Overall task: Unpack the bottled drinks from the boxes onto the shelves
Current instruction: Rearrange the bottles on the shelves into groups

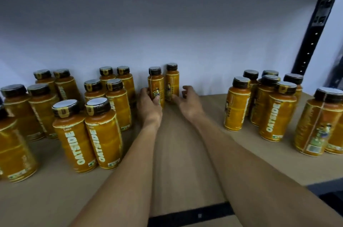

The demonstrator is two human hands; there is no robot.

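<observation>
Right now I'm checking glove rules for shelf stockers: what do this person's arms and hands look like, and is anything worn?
The left forearm and right forearm are bare to the frame edge, with no sleeves in view. The left hand and right hand wear no gloves. No watch, bracelet or ring is visible on the wrists or fingers.

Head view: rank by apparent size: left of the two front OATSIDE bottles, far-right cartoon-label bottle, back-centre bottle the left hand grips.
Left front OATSIDE bottle and far-right bottle: about equal, not ranked.
Back-centre bottle: clearly smallest.
Same product, it seems; nearness explains it.
</observation>
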